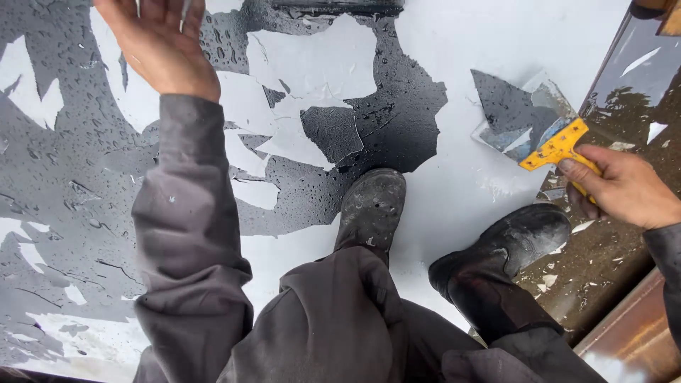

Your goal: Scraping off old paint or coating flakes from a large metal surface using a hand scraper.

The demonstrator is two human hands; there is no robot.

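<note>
Head view: left hand (162,44) fingertips beyond frame, scraper (555,147) blade indistinct.

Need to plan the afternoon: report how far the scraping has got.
Done: large dark wet patches already lie bare of white coating. In hand: the right hand holds a yellow scraper under a lifted flake; the left hand rests on the surface. Left: white coating and scattered remnants remain.

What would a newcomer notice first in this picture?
The yellow scraper in the right hand, at the right edge, lifts a loose flake of coating. The left hand, top left, is spread open over the wet dark surface, where white patches remain. Two dark boots stand in the middle.
</note>
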